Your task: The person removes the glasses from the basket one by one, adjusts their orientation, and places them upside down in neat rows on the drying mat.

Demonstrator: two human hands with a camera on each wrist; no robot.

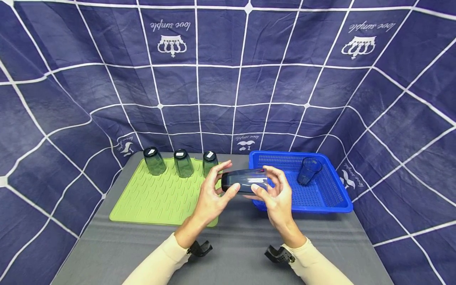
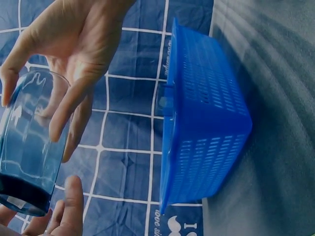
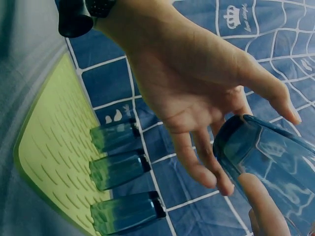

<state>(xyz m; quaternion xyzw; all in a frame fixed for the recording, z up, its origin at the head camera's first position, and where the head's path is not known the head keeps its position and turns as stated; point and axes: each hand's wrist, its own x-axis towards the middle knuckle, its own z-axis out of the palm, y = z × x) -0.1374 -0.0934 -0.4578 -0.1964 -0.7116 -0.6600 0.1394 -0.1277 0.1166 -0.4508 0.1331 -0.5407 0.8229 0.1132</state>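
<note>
A dark blue-tinted drinking glass (image 1: 246, 181) lies sideways in the air between both hands, its thick dark base to the left and open rim to the right. My left hand (image 1: 212, 196) holds the base end, thumb in front and fingers behind. With thumb and fingers, my right hand (image 1: 279, 198) grips the rim end. In the left wrist view, the right hand (image 2: 81, 54) spans the glass (image 2: 32, 132) near its rim. The right wrist view has the left hand (image 3: 197, 93) at the base, fingers spread around it.
Three similar glasses (image 1: 183, 164) stand upside down along the back of a green drying mat (image 1: 160, 202) on the left. To the right, a blue plastic basket (image 1: 303, 209) holds another glass (image 1: 309, 171). A blue patterned cloth (image 1: 221, 87) hangs behind the grey table (image 1: 235, 245).
</note>
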